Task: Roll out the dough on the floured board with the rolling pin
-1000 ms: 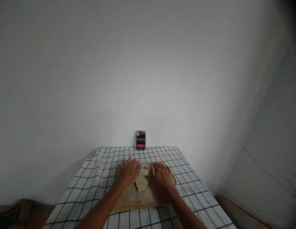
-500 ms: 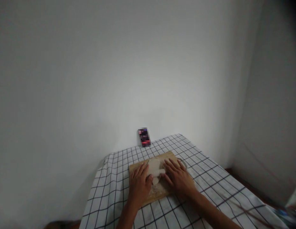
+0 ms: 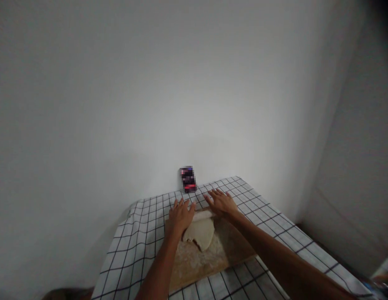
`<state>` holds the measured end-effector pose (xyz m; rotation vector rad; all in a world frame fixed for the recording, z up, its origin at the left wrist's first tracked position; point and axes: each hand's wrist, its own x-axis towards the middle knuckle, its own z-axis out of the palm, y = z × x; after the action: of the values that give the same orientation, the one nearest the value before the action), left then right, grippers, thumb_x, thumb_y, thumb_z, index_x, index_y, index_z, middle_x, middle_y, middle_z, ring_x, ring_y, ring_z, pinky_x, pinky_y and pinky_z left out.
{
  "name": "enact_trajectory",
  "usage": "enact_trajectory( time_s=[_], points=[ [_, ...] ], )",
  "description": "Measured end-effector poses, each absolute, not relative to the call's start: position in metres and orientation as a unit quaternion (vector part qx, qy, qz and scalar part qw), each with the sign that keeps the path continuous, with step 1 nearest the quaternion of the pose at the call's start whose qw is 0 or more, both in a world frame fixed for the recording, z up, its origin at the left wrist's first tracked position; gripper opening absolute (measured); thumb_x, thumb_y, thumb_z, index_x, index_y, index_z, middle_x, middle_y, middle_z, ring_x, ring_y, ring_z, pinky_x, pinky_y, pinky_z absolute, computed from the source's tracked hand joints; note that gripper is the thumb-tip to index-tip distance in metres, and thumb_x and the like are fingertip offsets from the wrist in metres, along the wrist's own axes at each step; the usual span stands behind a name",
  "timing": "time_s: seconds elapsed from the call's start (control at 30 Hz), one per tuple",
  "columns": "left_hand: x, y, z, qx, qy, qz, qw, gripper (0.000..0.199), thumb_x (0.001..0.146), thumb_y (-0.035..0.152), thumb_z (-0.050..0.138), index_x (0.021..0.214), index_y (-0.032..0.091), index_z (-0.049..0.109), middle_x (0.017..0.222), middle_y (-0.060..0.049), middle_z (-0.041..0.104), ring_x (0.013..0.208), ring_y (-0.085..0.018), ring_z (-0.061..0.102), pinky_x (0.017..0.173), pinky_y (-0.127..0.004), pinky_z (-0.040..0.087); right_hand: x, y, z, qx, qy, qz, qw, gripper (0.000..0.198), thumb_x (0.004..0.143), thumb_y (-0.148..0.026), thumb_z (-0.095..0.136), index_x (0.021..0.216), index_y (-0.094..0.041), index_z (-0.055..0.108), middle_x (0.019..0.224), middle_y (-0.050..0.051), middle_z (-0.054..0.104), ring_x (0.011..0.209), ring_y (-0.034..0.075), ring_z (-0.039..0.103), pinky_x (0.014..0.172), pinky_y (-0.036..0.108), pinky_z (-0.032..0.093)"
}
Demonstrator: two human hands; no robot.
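A flat, irregular sheet of pale dough (image 3: 200,233) lies on the floured wooden board (image 3: 201,266), its near edge uneven and pointed. Across its far edge runs a pale, flour-dusted rolling pin (image 3: 202,215), of which only the middle shows between my hands. My left hand (image 3: 181,216) rests over the pin's left end, fingers stretched forward. Over the right end lies my right hand (image 3: 222,203), flat with fingers apart. Both palms press from above rather than wrap round it. The pin's ends are hidden under the hands.
A white tablecloth with dark grid lines (image 3: 137,237) covers the table under the board. A blurred-out, phone-like dark object (image 3: 188,180) leans against the white wall (image 3: 194,104) at the table's far edge. Partly cut-off items (image 3: 383,283) appear at lower right.
Both hands have moved forward, away from me, with the rolling pin, from the middle of the board to its far side. More of the dough and the near board now shows.
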<state>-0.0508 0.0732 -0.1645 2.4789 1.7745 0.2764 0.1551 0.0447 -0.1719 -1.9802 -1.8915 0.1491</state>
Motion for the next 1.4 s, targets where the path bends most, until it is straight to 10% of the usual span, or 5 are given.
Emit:
enact_trajectory(
  time_s=[0.93, 1.1, 1.4],
  points=[
    [-0.083, -0.027, -0.173, 0.869, 0.466, 0.164, 0.016, 0.039, 0.101, 0.042, 0.052, 0.136, 0.033, 0.067, 0.161, 0.001, 0.060, 0.147, -0.025, 0.056, 0.122, -0.045, 0.043, 0.151, -0.077, -0.201, -0.641, -0.730, 0.019, 0.236, 0.045, 0.106, -0.047, 0.056, 0.144, -0.025, 0.063, 0.160, 0.009, 0.057, 0.153, 0.029, 0.044, 0.126, 0.049, 0.035],
    [-0.097, -0.024, -0.164, 0.878, 0.451, 0.150, 0.050, 0.038, 0.101, 0.039, 0.054, 0.135, 0.033, 0.070, 0.148, 0.000, 0.072, 0.143, -0.024, 0.060, 0.123, -0.043, 0.044, 0.148, -0.082, -0.194, -0.640, -0.735, 0.028, 0.221, 0.035, 0.106, -0.044, 0.058, 0.132, -0.025, 0.070, 0.138, 0.009, 0.073, 0.133, 0.027, 0.064, 0.123, 0.046, 0.036],
    [-0.090, 0.013, -0.184, 0.878, 0.451, 0.156, -0.037, 0.051, 0.110, 0.041, 0.032, 0.148, 0.026, 0.063, 0.156, -0.005, 0.064, 0.152, -0.028, 0.051, 0.127, -0.055, 0.040, 0.143, -0.046, -0.191, -0.658, -0.721, -0.016, 0.216, 0.048, 0.113, -0.049, 0.037, 0.140, -0.024, 0.068, 0.156, 0.010, 0.060, 0.150, 0.029, 0.048, 0.125, 0.052, 0.034]
  ],
)
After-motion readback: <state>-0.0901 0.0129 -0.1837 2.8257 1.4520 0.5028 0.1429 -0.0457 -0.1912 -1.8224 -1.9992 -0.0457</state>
